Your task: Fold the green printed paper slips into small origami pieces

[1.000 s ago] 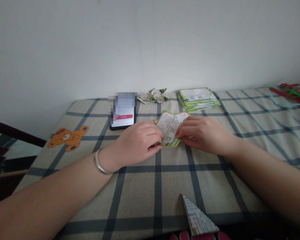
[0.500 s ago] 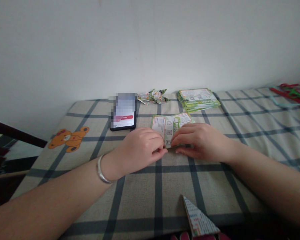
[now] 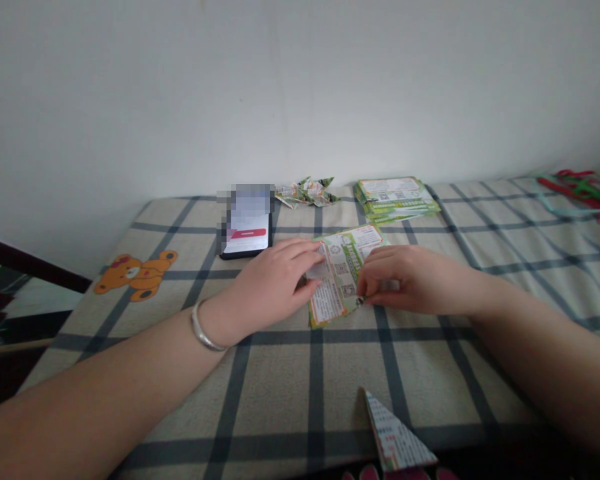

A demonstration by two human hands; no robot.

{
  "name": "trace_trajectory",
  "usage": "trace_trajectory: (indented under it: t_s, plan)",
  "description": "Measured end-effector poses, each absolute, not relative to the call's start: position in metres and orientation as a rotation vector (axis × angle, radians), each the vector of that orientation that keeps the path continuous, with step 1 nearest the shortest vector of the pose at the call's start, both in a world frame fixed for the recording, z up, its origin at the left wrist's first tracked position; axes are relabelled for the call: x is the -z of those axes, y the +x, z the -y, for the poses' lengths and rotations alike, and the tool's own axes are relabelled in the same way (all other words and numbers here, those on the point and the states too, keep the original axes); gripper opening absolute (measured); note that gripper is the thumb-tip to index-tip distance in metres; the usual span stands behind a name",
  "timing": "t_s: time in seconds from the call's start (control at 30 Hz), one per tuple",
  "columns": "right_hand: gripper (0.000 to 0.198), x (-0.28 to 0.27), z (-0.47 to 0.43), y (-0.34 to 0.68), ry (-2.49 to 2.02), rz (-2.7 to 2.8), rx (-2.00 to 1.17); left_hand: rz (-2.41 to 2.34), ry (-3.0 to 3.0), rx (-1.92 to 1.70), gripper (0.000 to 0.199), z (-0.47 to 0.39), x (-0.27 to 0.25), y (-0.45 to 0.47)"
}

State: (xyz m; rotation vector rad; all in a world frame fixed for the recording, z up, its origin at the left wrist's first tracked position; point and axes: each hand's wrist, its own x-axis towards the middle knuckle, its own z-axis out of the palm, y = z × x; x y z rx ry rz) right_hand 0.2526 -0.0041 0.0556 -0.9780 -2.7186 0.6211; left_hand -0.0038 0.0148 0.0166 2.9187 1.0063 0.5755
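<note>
A green-and-white printed leaflet (image 3: 331,303) lies slightly turned on the checked tablecloth, its QR codes and text facing up. My right hand (image 3: 415,280) pinches its lower right part between thumb and fingers, hiding the edge there. At the upper left edge, my left hand (image 3: 285,277) rests with its thumb apart from the fingers, and the fingertips touch the paper. A folded paper triangle (image 3: 397,437) stands close to me at the bottom of the view.
Behind the left hand lies a phone (image 3: 249,230) with its screen lit. Folded paper pieces (image 3: 307,193) and a stack of similar leaflets (image 3: 397,200) are by the wall. Colourful strips (image 3: 583,193) lie far right. A bear figure (image 3: 137,275) is on the cloth at left.
The leaflet was folded up between both hands; now it lies opened out flatter and turned. My left hand has loosened and moved slightly left, while the right keeps its pinch.
</note>
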Motion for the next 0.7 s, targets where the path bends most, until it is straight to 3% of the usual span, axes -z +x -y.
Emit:
trace_trajectory:
  t_s: [0.13,0.33,0.7]
  plan:
    - [0.008,-0.0558,0.0021,0.2574,-1.089,2.674,-0.719,-1.036,2.931,-0.524,0.038,-0.0147,-0.0157,-0.0035]
    - [0.024,-0.0589,0.0012,0.2575,-0.847,2.719,-0.899,-1.045,2.928,-0.496,0.040,-0.0159,-0.0150,-0.0015]
    - [0.014,-0.0543,0.0003,0.2602,-1.089,2.642,-0.929,-0.754,3.038,-0.574,0.026,-0.0171,-0.0159,-0.0035]
